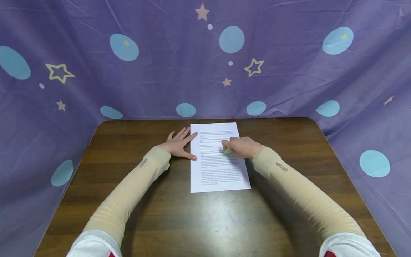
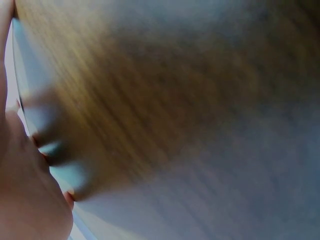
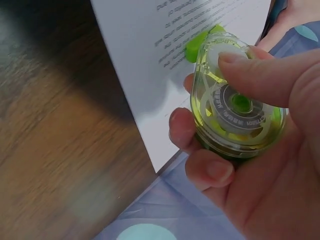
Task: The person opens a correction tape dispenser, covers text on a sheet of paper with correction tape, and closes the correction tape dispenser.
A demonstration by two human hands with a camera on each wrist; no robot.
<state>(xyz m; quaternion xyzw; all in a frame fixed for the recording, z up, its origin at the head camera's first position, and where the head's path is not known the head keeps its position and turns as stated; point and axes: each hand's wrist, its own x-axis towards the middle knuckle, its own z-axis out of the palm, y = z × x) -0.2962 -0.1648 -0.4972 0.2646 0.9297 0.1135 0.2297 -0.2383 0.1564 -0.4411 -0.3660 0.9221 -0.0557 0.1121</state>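
Note:
A printed sheet of paper [image 1: 221, 175] lies on the wooden table. My left hand [image 1: 179, 144] rests flat with fingers spread, its thumb and index fingertip over the sheet's left edge. In the left wrist view that hand [image 2: 30, 185] shows only at the left border. My right hand [image 1: 245, 147] is over the right half of the sheet and grips a correction tape [image 3: 240, 107]. The correction tape has a clear yellow-green case with a reel inside and a bright green piece at its tip end. My right thumb presses on its upper side, and the other fingers curl beneath it.
The dark brown wooden table [image 1: 135, 135] spreads around the sheet on all sides. Behind it and at both sides hangs a purple curtain [image 1: 192, 71] with stars and blue ovals. Beige sleeves cover both forearms.

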